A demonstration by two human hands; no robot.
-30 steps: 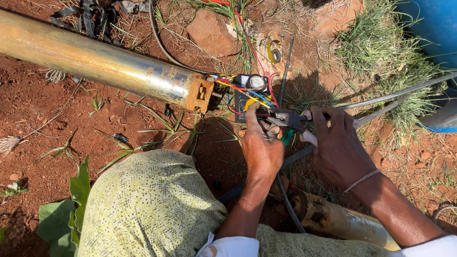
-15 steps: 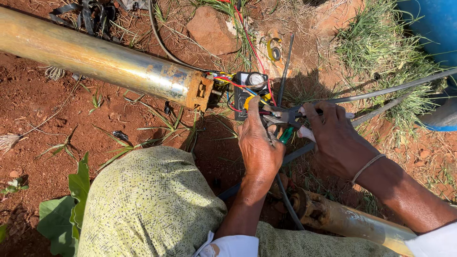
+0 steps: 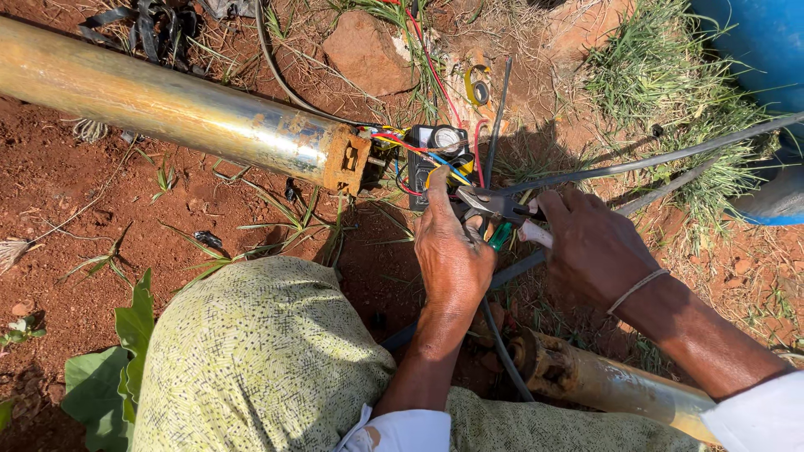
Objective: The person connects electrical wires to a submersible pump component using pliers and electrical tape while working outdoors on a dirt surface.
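My left hand (image 3: 452,251) pinches coloured wires (image 3: 419,151) that run from the rusty end of a long metal cylinder (image 3: 167,105) lying on red soil. My right hand (image 3: 590,243) grips a pair of pliers (image 3: 494,205) with white and green handles; the jaws point left toward my left fingers and the wires. A small black box with a round dial (image 3: 444,142) sits just beyond the wires. Whether the jaws bite a wire is hidden by my left hand.
My knee in yellow-green cloth (image 3: 260,360) fills the lower middle. Grey cables (image 3: 653,159) stretch right toward a blue barrel (image 3: 754,50). A second rusty pipe (image 3: 603,385) lies under my right arm. A rock (image 3: 368,50), grass and leaves (image 3: 109,368) surround the spot.
Both hands have shifted slightly up toward the wires and the black box. The pliers stay in my right hand, the wires in my left.
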